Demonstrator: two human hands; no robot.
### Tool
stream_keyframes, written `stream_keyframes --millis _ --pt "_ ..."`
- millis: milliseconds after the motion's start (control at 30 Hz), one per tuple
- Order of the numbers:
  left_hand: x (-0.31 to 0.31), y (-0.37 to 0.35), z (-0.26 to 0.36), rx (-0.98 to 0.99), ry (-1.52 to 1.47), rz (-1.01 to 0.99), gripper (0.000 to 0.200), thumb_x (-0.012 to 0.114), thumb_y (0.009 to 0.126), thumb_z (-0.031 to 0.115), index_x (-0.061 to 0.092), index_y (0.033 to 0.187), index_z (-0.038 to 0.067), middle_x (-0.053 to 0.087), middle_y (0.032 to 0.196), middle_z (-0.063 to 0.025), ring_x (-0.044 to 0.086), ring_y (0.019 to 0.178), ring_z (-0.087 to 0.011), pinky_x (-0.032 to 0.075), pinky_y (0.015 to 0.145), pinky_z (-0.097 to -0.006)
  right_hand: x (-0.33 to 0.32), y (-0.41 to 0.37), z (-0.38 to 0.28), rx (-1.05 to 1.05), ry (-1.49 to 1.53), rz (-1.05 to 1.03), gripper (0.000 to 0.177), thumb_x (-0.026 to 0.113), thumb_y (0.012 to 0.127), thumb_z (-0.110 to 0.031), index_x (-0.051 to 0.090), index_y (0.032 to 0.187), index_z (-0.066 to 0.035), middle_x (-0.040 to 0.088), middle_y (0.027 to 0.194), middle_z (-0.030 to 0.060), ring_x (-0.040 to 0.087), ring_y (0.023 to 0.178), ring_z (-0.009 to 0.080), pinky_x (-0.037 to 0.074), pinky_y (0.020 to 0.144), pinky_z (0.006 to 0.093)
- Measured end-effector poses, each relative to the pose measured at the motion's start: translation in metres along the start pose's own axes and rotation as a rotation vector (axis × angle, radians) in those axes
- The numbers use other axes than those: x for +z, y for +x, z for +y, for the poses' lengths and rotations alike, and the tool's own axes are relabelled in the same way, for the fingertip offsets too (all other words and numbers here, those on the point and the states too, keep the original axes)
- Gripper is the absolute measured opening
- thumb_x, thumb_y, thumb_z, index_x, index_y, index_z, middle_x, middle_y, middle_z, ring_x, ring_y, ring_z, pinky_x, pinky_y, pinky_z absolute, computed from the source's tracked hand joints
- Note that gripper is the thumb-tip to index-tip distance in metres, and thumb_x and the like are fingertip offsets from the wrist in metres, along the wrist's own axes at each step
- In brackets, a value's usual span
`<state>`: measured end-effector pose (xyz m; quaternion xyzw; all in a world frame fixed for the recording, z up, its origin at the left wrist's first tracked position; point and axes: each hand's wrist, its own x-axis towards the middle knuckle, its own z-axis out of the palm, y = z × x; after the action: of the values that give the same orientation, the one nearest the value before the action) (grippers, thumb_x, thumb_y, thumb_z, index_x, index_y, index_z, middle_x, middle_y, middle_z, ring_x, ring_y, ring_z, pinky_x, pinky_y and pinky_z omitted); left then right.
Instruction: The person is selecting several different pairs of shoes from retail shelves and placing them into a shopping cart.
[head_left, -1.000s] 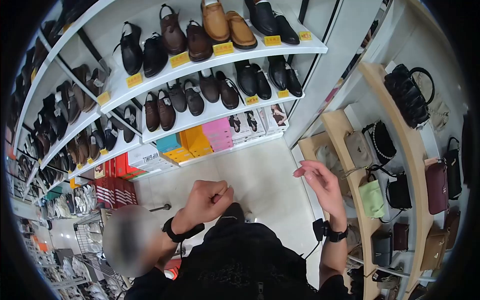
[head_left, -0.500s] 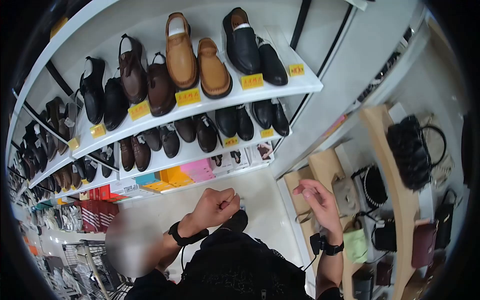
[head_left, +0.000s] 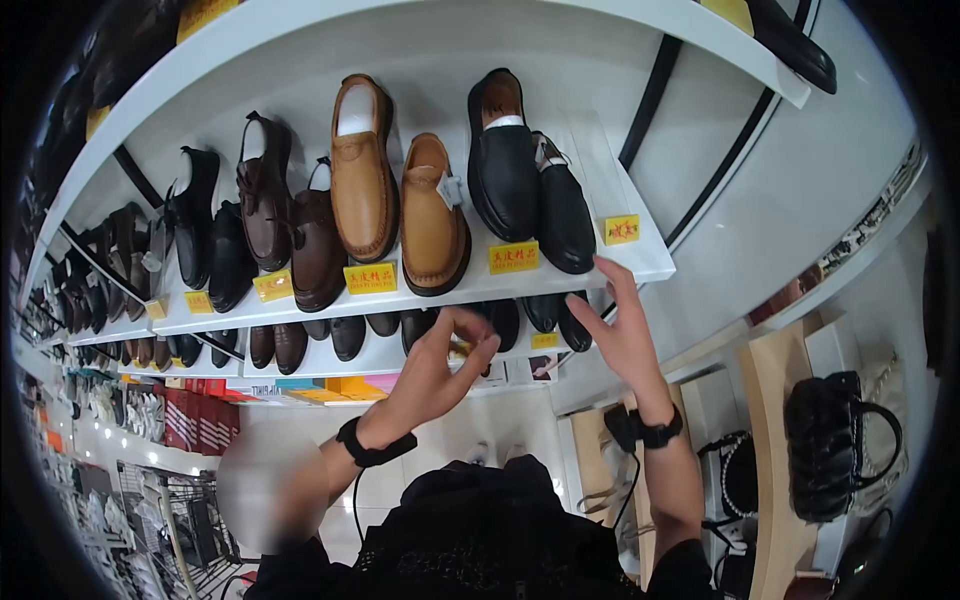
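My left hand (head_left: pixel 432 372) is raised in front of the lower shelf, thumb and fingers apart, holding nothing. Above it on the upper shelf stands a pair of tan loafers (head_left: pixel 428 220), one with a small white tag on its side. My right hand (head_left: pixel 628 338) is open, its index fingertip close to the toe of a black slip-on shoe (head_left: pixel 566 215) at the shelf's front edge. Beside that shoe leans its mate, a larger-looking black slip-on (head_left: pixel 502 170) with white stuffing inside. A yellow price card (head_left: pixel 513 257) sits in front of this pair.
Dark brown shoes (head_left: pixel 265 205) and black shoes (head_left: pixel 195 220) continue along the white shelf (head_left: pixel 640 275) to the left. Handbags, including a black quilted one (head_left: pixel 825 445), stand on wooden shelving at the right. A wire cart (head_left: pixel 165 515) is at the lower left.
Both hands have moved up toward the shoe shelf, which now appears closer. My left hand has opened from a fist. My right hand has reached the front of the black pair.
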<state>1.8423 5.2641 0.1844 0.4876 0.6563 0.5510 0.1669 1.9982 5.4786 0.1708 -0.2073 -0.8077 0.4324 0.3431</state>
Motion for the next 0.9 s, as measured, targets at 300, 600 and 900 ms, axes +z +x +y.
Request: stream_keyframes --millis 300,600,900 --pt "0.008 0.127 -0.023 0.066 0.209 0.113 0.082 0.07 0.091 0.011 0.018 0.15 -0.008 0.037 0.147 -0.0274 0.036 0.141 -0.0308 0.029 0.117 -0.04 0.029 0.082 0.057 -0.012 -0.253 -0.068 0.101 0.08 0.079 -0.029 0.019 0.151 0.006 0.028 0.152 0.0297 0.033 0.141 0.042 0.031 0.116 0.0418" --pt "0.027 0.22 -0.03 -0.093 0.441 0.423 0.121 0.088 0.068 0.036 0.011 0.142 -0.021 0.035 0.138 -0.0385 0.035 0.134 -0.0481 0.03 0.114 -0.0453 0.04 0.078 0.07 -0.101 -0.218 0.012 0.104 0.08 0.077 -0.022 0.013 0.151 0.006 0.025 0.151 0.0307 0.033 0.137 0.0464 0.034 0.114 0.0453" --pt "0.026 0.234 -0.03 -0.106 0.463 0.425 0.106 0.086 0.071 0.036 0.023 0.138 -0.016 0.052 0.124 -0.0347 0.054 0.12 -0.0448 0.045 0.101 -0.0439 0.042 0.07 0.066 -0.224 -0.198 0.099 0.098 0.075 0.08 -0.014 0.011 0.153 0.001 0.019 0.154 0.0315 0.024 0.142 0.0487 0.025 0.118 0.0513"
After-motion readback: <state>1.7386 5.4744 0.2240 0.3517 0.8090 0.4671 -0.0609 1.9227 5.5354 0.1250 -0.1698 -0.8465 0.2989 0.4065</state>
